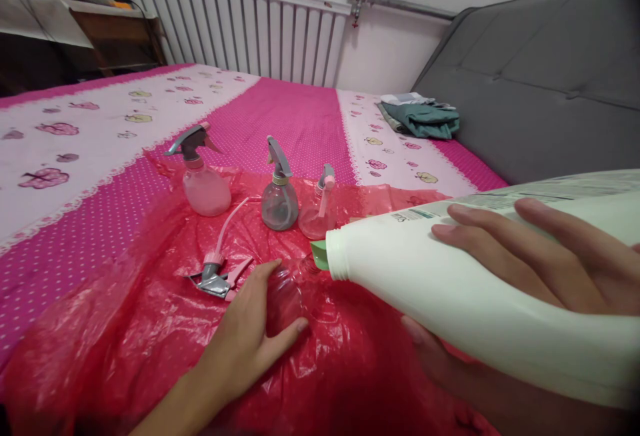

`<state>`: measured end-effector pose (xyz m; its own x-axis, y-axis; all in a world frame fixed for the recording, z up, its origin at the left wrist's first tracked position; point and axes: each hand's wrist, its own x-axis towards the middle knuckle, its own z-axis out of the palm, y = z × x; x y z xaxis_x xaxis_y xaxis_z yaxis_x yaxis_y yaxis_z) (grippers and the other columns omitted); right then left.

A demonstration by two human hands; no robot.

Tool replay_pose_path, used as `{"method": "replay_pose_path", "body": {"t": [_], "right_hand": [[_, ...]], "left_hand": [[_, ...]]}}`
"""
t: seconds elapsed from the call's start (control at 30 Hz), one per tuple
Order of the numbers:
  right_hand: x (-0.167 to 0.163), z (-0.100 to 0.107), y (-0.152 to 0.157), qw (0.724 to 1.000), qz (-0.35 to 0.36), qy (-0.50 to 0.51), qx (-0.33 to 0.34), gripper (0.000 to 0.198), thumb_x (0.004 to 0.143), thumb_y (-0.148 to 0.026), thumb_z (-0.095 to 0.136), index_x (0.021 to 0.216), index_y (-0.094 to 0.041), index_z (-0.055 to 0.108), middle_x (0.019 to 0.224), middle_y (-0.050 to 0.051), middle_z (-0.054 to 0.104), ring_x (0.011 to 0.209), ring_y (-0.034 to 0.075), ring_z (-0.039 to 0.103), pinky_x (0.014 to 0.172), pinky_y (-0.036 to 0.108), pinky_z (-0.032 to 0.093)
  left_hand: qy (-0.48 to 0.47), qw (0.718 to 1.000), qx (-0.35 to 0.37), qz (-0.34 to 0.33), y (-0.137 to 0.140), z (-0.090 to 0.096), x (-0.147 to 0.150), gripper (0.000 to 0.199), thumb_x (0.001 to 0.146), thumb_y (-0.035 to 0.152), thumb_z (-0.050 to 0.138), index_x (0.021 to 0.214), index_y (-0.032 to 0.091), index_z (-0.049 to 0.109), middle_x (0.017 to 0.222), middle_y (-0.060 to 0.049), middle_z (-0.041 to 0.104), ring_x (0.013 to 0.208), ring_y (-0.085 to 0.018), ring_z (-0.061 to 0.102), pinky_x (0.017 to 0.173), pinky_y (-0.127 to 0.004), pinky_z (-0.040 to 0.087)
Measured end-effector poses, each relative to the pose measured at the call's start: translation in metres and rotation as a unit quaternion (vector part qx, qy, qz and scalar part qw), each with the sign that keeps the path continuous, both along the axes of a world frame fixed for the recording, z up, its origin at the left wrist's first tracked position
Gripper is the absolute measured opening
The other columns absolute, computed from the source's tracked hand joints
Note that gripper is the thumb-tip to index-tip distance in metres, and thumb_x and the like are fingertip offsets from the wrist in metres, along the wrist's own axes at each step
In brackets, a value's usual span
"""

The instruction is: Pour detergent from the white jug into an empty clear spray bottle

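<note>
A clear spray-bottle body, its head off, sits on the red plastic sheet. The left hand curls around it, fingers and thumb on its sides, probably to steady something so light. From the bottle's three o'clock comes a large white jug, laid nearly level, the right hand gripping it with fingers over the top and thumb below, likely for control of its bulk. Its green pouring lip overlaps the bottle's neck; contact is unclear. At nine o'clock the detached trigger head leaves the neck uncovered. Three capped spray bottles stand aside: pink toward eleven, grey near twelve, clear pink-triggered near one.
</note>
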<state>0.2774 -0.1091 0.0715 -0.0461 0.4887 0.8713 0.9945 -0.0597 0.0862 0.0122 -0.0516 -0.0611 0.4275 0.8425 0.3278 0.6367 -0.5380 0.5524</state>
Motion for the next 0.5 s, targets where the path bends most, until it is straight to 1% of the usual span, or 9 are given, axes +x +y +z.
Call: {"method": "replay_pose_path", "body": {"t": [0.07,0.13,0.2,0.27,0.33,0.4,0.5], "right_hand": [[0.003,-0.002,-0.005,0.999,0.012,-0.032,-0.025,0.042,0.091,-0.047,0.054,0.129,-0.032,0.064,0.129,-0.010,0.065,0.140,0.023,0.056,0.125,0.037,0.031],[0.004,-0.004,-0.008,0.998,0.021,-0.044,-0.036,0.042,0.093,-0.048,0.053,0.131,-0.033,0.063,0.137,-0.014,0.061,0.142,0.021,0.055,0.128,0.034,0.027],[0.003,-0.004,-0.007,0.999,0.017,-0.023,-0.023,0.041,0.091,-0.048,0.053,0.128,-0.034,0.065,0.132,-0.012,0.064,0.141,0.023,0.056,0.127,0.038,0.030],[0.001,-0.003,-0.003,1.000,0.002,0.011,0.007,0.041,0.087,-0.046,0.054,0.124,-0.034,0.067,0.118,-0.005,0.068,0.137,0.026,0.057,0.121,0.042,0.035],[0.000,-0.002,0.002,0.999,-0.011,0.033,0.029,0.043,0.083,-0.045,0.054,0.123,-0.035,0.068,0.107,-0.001,0.068,0.134,0.027,0.058,0.115,0.043,0.038],[-0.001,-0.001,0.006,0.998,-0.016,0.044,0.042,0.044,0.082,-0.045,0.053,0.122,-0.035,0.069,0.101,0.001,0.066,0.131,0.027,0.057,0.112,0.043,0.039],[-0.001,0.000,0.010,0.998,-0.018,0.047,0.047,0.044,0.081,-0.045,0.053,0.120,-0.035,0.070,0.098,0.003,0.063,0.129,0.027,0.057,0.110,0.042,0.040]], "left_hand": [[0.000,1.000,-0.003,0.000,0.000,0.000,0.000,0.068,0.101,0.053,0.064,0.153,0.025,0.030,0.145,-0.021,0.062,0.130,-0.042,0.068,0.105,-0.065,0.059],[-0.001,1.000,-0.005,0.001,0.000,0.000,0.000,0.068,0.101,0.051,0.065,0.153,0.026,0.029,0.146,-0.021,0.061,0.131,-0.042,0.068,0.106,-0.065,0.058],[-0.002,1.000,-0.005,0.002,0.000,-0.001,0.000,0.068,0.101,0.050,0.065,0.154,0.026,0.029,0.147,-0.021,0.061,0.133,-0.042,0.067,0.107,-0.064,0.058],[-0.002,1.000,-0.003,0.001,0.000,-0.001,0.000,0.069,0.101,0.050,0.065,0.154,0.026,0.029,0.147,-0.021,0.061,0.132,-0.042,0.067,0.107,-0.064,0.058],[0.001,1.000,-0.002,0.001,0.001,-0.001,0.000,0.069,0.101,0.051,0.065,0.154,0.025,0.029,0.146,-0.021,0.062,0.131,-0.042,0.068,0.105,-0.064,0.059],[0.001,1.000,-0.002,0.001,0.001,-0.001,0.000,0.069,0.101,0.052,0.065,0.154,0.025,0.030,0.146,-0.021,0.062,0.131,-0.042,0.068,0.105,-0.065,0.059],[-0.002,1.000,-0.006,0.001,0.000,-0.001,0.001,0.068,0.101,0.052,0.064,0.154,0.025,0.030,0.147,-0.021,0.061,0.133,-0.042,0.067,0.106,-0.066,0.058]]}}
